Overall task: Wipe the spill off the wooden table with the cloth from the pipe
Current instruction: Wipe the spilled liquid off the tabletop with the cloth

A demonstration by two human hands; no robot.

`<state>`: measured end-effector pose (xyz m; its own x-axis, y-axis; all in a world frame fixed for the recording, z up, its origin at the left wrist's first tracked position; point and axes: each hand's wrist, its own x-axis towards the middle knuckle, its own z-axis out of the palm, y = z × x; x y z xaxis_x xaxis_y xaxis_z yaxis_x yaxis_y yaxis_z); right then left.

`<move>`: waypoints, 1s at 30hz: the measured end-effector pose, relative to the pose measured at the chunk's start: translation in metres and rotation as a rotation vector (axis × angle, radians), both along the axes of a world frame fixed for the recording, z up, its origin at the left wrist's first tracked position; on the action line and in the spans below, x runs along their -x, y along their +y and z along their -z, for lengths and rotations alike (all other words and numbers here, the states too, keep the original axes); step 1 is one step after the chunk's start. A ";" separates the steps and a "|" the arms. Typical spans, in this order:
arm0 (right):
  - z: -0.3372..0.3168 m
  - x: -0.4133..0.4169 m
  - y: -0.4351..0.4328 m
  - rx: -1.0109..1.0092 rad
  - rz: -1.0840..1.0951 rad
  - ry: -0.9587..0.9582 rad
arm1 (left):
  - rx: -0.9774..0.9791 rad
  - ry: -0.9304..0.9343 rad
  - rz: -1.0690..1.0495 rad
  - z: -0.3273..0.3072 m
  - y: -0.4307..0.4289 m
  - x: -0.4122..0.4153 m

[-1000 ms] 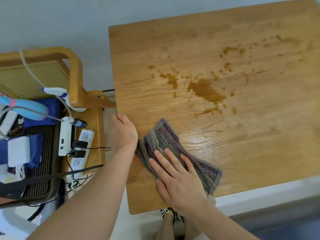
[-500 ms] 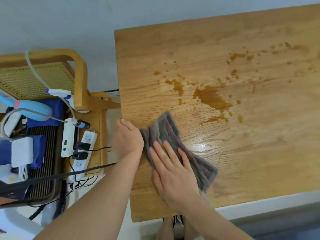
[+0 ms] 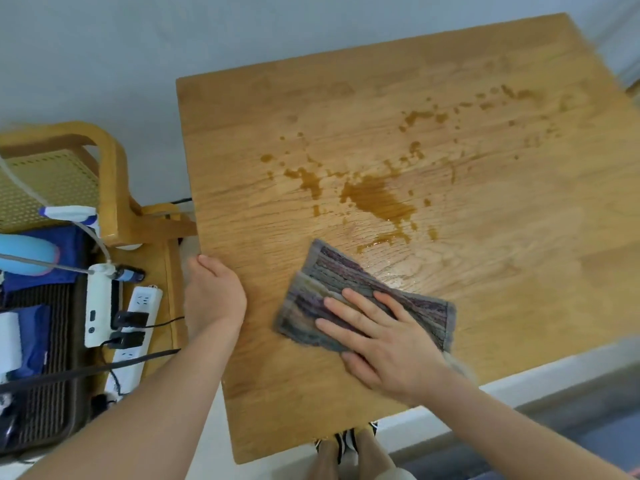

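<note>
A brown spill (image 3: pixel 375 199) spreads over the middle of the wooden table (image 3: pixel 519 278), with smaller splashes trailing to the far right. A striped grey-purple cloth (image 3: pixel 346 275) lies flat on the table just below the main puddle, beside a wet sheen. My right hand (image 3: pixel 377 337) presses flat on the cloth's near part, fingers spread. My left hand (image 3: pixel 213 292) grips the table's left edge, thumb on top.
Left of the table stands a wooden chair (image 3: pixel 104 174) with a cane back. Beside it are a white power strip (image 3: pixel 133 327) with plugs, cables and a dark ribbed mat (image 3: pixel 45 375). My feet (image 3: pixel 346 445) show under the table's near edge.
My right hand slid the cloth to the right and a little toward the puddle, turning it flatter. My left hand kept its hold on the table edge.
</note>
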<state>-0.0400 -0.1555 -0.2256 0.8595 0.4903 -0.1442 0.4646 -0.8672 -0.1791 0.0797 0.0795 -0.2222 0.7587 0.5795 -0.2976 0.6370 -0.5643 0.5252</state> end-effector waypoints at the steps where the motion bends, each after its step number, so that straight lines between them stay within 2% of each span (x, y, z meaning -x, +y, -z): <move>1: -0.001 0.004 -0.027 0.033 -0.006 0.004 | -0.004 0.003 0.000 0.000 0.000 0.000; 4: -0.009 0.005 -0.071 0.089 0.097 0.039 | -0.024 -0.015 0.003 0.001 -0.003 -0.002; 6: -0.008 0.003 -0.053 0.069 0.130 0.019 | -0.051 -0.012 0.006 0.000 -0.003 -0.001; 12: 0.002 -0.008 0.072 -0.159 -0.190 0.022 | -0.063 -0.020 0.011 0.002 -0.002 -0.002; 14: 0.000 -0.011 0.056 -0.173 -0.197 0.018 | -0.064 -0.018 0.009 0.003 -0.002 -0.003; 17: -0.002 -0.012 -0.013 -0.133 -0.135 -0.005 | -0.073 -0.008 0.004 0.001 -0.002 -0.001; 21: -0.012 -0.024 -0.071 -0.236 0.012 -0.005 | -0.065 0.000 0.006 0.000 -0.004 -0.001; 26: -0.006 -0.047 0.010 -0.094 -0.097 -0.048 | -0.082 0.012 0.001 0.001 -0.004 -0.004; 30: 0.000 -0.086 0.058 -0.109 0.041 -0.017 | -0.104 0.002 -0.003 -0.001 -0.005 -0.006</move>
<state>0.0456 -0.0972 -0.2255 0.8810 0.4667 -0.0774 0.4329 -0.8613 -0.2659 0.0855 0.0748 -0.2211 0.7567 0.6093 -0.2371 0.6395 -0.6142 0.4625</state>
